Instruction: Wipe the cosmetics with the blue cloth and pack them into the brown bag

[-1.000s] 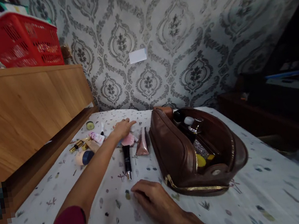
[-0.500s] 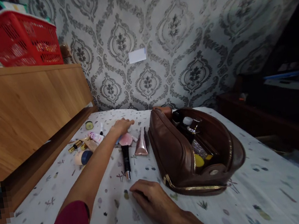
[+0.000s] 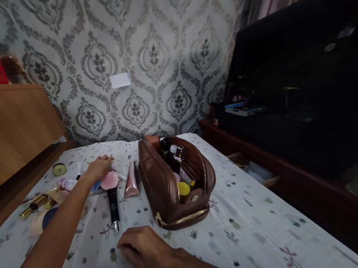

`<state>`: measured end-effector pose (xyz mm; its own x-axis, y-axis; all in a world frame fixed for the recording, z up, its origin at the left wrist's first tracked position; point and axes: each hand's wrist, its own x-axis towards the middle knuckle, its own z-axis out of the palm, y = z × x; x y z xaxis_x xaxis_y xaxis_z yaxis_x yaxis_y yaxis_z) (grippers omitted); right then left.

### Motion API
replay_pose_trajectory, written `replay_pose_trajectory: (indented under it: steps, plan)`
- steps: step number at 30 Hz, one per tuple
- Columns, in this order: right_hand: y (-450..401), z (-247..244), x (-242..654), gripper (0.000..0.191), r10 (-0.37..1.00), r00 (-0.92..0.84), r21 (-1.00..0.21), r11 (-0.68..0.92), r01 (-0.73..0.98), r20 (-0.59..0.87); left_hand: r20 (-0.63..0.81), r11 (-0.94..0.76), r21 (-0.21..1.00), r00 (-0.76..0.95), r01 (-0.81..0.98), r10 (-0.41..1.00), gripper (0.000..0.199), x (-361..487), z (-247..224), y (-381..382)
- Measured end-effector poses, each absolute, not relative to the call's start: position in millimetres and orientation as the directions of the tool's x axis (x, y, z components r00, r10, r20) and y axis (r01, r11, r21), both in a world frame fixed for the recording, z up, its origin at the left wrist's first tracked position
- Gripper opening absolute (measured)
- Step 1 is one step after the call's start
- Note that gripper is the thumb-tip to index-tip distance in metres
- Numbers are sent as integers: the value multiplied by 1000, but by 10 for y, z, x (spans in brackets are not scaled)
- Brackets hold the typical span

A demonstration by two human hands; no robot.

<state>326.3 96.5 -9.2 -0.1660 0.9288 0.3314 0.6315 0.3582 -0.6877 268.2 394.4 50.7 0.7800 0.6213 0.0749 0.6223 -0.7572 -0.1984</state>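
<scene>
My left hand (image 3: 100,167) reaches palm down over the cosmetics, its fingers bent downward. They look closed, with their tips and anything in them hidden. Just below it lie a round pink item (image 3: 109,180) and a black tube with a silver end (image 3: 113,207). A pink metallic tube (image 3: 131,181) is to their right. My right hand (image 3: 147,250) rests loosely curled on the cloth, with nothing visible in it. Beyond it stands an unzipped brown toiletry bag (image 3: 160,186), holding a yellow round item (image 3: 183,189) and several small containers.
Left of my left arm lie gold-coloured tubes (image 3: 34,205), a beige bottle with a dark cap (image 3: 40,221) and a round green-rimmed container (image 3: 58,169). A wooden cabinet (image 3: 5,130) borders the left side. Dark furniture (image 3: 293,170) stands right of the patterned cloth (image 3: 250,240).
The view has turned right, so everything sits further left. My left hand's fingers look more bent and closer to the pink round item. My right hand stays resting on the cloth.
</scene>
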Motion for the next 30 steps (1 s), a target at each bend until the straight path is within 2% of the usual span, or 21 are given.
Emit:
replay_pose_trajectory:
  steps: [9,12,15,18,22,26,30]
  plan:
    - [938,-52,3280,21,936,-187,-653,343,675,299,-42,-733,-223,745,643,666,43,2912,573,4016]
    - [932,-44,3283,20,934,-199,-647,349,677,296,-30,-745,-240,762,623,647,46,2932,592,3994]
    - [925,-32,3289,20,934,-203,-644,351,680,295,-6,-745,-260,771,614,637,39,2910,612,3943]
    - [922,-30,3293,18,933,-210,-638,353,685,292,72,-720,-284,762,634,643,36,2827,622,3827]
    - [929,-34,3296,19,936,-217,-625,347,699,277,283,-662,-280,719,695,635,33,2615,631,3530]
    - [942,-27,3308,19,942,-221,-636,335,696,253,365,-643,-205,667,738,649,32,2347,597,3232]
    - [956,-41,3307,19,941,-207,-668,336,664,267,389,-741,-125,719,660,576,32,2105,419,3092]
